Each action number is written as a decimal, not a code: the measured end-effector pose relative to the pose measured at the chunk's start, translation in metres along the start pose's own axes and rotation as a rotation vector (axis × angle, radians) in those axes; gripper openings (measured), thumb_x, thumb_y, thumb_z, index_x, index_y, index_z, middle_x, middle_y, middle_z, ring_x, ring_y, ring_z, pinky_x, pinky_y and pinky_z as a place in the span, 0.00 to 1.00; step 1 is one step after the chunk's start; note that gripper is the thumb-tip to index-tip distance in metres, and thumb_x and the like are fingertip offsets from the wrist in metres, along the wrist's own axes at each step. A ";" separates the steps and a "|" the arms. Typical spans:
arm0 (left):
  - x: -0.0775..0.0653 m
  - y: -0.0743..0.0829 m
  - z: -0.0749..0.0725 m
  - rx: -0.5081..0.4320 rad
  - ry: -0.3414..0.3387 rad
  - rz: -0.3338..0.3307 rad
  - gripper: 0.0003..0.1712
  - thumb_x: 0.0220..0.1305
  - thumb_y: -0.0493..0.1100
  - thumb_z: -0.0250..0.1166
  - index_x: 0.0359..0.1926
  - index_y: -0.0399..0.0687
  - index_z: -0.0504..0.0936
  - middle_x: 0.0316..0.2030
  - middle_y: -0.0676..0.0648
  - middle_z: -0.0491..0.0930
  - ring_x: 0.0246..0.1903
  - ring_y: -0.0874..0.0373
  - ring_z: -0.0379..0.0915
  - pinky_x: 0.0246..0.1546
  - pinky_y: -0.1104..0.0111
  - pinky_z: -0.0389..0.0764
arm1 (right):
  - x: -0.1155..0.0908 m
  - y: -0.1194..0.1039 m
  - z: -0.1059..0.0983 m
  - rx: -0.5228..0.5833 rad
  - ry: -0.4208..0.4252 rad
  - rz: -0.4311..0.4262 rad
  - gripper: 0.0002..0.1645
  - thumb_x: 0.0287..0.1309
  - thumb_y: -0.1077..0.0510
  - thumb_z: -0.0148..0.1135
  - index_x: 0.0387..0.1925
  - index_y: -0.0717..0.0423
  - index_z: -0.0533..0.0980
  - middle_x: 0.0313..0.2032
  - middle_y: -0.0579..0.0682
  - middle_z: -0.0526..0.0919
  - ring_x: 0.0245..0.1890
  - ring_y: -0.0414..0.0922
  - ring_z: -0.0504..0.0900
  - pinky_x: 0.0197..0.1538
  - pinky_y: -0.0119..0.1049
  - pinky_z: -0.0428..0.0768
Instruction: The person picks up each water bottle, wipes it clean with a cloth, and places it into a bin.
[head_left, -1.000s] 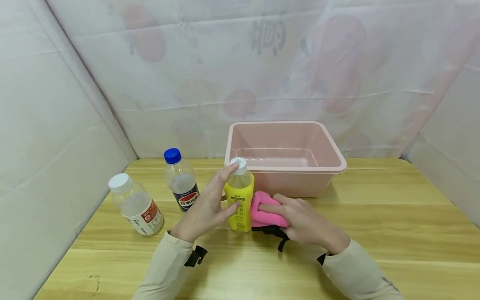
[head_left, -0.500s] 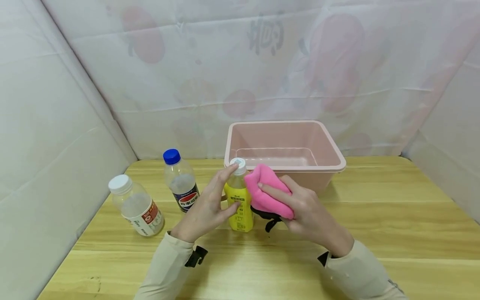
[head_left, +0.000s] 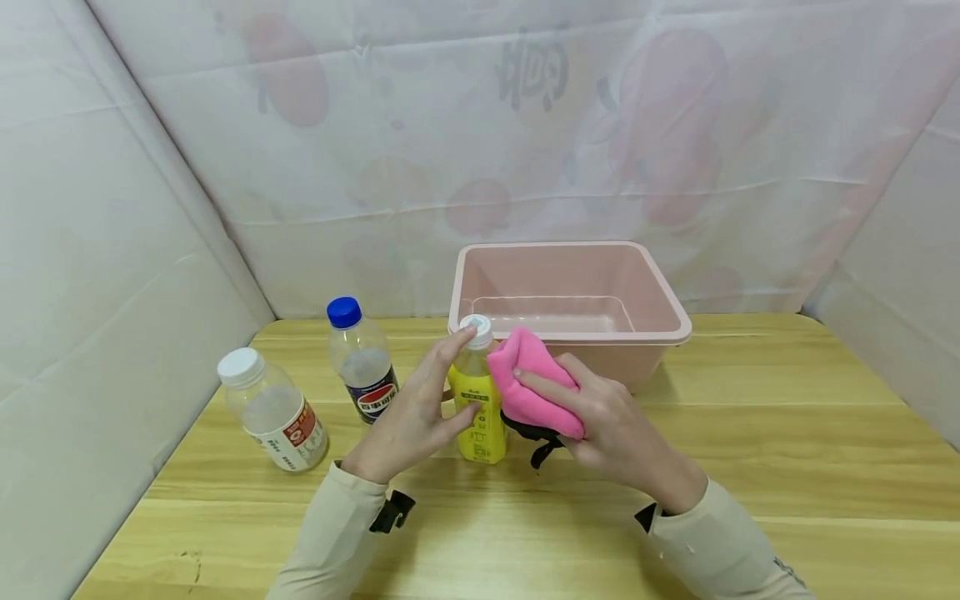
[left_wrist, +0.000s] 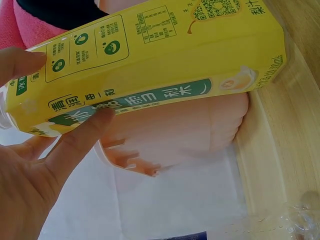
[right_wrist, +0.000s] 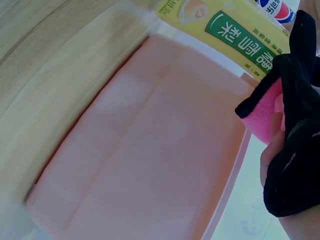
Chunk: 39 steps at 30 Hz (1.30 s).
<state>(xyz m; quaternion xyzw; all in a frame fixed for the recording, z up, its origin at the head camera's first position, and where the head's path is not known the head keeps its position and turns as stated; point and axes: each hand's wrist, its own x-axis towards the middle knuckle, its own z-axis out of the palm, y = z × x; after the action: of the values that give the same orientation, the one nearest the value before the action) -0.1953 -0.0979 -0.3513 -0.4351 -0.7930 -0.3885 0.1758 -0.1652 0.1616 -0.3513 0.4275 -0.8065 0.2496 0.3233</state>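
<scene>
Yellow-sleeved bottle (head_left: pixel 476 387), upright, white-capped, clear-necked.

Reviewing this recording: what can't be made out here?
Head: right side of the yellow bottle, hidden by the pink cloth.
Left wrist: its cap, cut off by the left edge.
Left wrist: most of the blue-capped bottle, cut off by the bottom edge.
Right wrist: much of the right hand, behind black fabric.
</scene>
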 end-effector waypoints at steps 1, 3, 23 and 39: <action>0.000 0.000 0.000 -0.002 0.000 0.000 0.53 0.58 0.26 0.70 0.77 0.47 0.49 0.69 0.31 0.61 0.60 0.39 0.72 0.42 0.62 0.87 | 0.000 0.000 0.000 0.001 -0.006 0.003 0.52 0.22 0.81 0.55 0.60 0.53 0.79 0.41 0.54 0.77 0.24 0.43 0.70 0.21 0.28 0.69; 0.000 0.000 0.000 -0.007 0.000 0.000 0.53 0.58 0.26 0.70 0.77 0.47 0.49 0.70 0.31 0.61 0.60 0.39 0.72 0.42 0.62 0.87 | 0.000 0.000 -0.001 0.009 -0.021 0.013 0.53 0.22 0.81 0.56 0.60 0.53 0.79 0.42 0.54 0.77 0.24 0.42 0.69 0.21 0.28 0.69; 0.001 0.001 0.000 -0.017 -0.002 -0.013 0.52 0.59 0.26 0.70 0.76 0.47 0.49 0.70 0.32 0.60 0.65 0.38 0.67 0.46 0.57 0.86 | -0.012 0.010 0.006 0.056 -0.492 0.228 0.30 0.44 0.76 0.66 0.49 0.48 0.82 0.38 0.45 0.76 0.25 0.39 0.73 0.28 0.34 0.79; 0.001 0.001 0.001 -0.010 -0.005 -0.009 0.53 0.58 0.26 0.70 0.76 0.47 0.49 0.70 0.32 0.60 0.63 0.39 0.68 0.44 0.58 0.87 | -0.019 0.009 0.014 0.047 -0.677 0.312 0.38 0.45 0.77 0.62 0.61 0.55 0.80 0.61 0.70 0.75 0.49 0.64 0.83 0.49 0.61 0.83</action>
<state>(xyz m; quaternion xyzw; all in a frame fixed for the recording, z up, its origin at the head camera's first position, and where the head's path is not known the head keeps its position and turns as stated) -0.1954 -0.0962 -0.3510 -0.4331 -0.7935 -0.3924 0.1699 -0.1688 0.1673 -0.3759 0.3648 -0.9173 0.1589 -0.0134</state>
